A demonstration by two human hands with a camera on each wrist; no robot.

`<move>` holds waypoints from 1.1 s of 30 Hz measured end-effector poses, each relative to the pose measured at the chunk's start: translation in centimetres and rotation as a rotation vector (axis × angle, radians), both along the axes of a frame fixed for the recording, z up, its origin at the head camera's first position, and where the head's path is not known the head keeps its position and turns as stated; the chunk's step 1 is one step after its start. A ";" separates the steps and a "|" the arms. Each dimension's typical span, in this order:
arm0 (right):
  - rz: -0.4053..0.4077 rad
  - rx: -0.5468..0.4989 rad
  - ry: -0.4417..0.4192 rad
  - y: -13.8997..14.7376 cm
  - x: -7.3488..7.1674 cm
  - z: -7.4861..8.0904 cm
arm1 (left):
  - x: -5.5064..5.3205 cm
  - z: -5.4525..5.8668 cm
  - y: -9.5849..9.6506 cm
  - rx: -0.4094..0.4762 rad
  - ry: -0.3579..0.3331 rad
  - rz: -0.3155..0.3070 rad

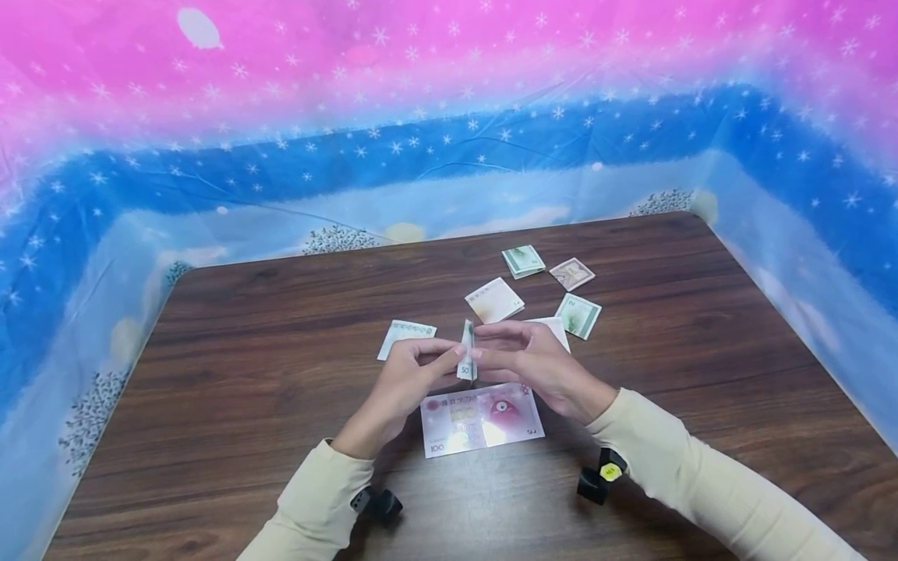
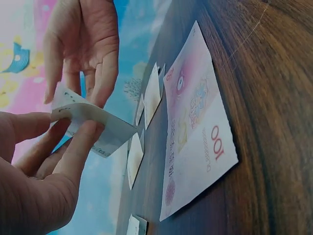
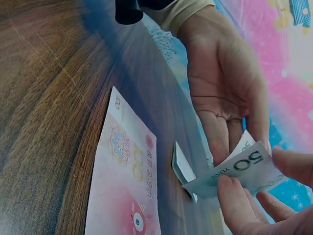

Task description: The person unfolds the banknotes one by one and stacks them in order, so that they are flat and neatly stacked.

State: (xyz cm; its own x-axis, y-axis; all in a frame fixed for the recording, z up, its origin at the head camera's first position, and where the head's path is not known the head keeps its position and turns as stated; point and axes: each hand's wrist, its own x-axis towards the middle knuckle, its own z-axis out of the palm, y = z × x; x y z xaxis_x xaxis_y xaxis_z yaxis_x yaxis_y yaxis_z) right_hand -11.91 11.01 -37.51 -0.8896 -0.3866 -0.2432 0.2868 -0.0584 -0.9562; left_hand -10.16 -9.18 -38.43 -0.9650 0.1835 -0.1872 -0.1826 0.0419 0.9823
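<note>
Both hands hold a folded 50 yuan banknote (image 1: 466, 360) upright above the table. My left hand (image 1: 401, 382) pinches it from the left between thumb and fingers. From the other side my right hand (image 1: 547, 366) grips it, thumb and fingertips on the paper. The right wrist view shows the "50" and "YUAN" print on the folded note (image 3: 239, 169), with its two layers spread slightly apart. Beneath the hands, a pinkish 100 banknote (image 1: 456, 428) lies flat and unfolded, a crease glare across its middle.
Several folded notes lie beyond the hands: a green one (image 1: 522, 262), a brownish one (image 1: 572, 274), another green one (image 1: 581, 316) and a pale one (image 1: 495, 301). One more folded note (image 1: 403, 333) is behind the left hand. A patterned cloth (image 1: 421, 148) surrounds the wooden table (image 1: 245, 389).
</note>
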 end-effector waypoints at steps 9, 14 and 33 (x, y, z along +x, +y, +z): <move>-0.056 0.014 -0.017 0.5 0.3 0.3 | 0.5 0.4 -0.2 0.018 -0.015 0.070; -0.065 0.030 -0.022 1.2 0.4 0.2 | 0.8 0.4 -0.8 -0.001 -0.018 0.118; -0.096 0.212 0.024 3.6 0.0 -0.8 | 1.5 -0.4 -2.8 -0.114 -0.026 0.172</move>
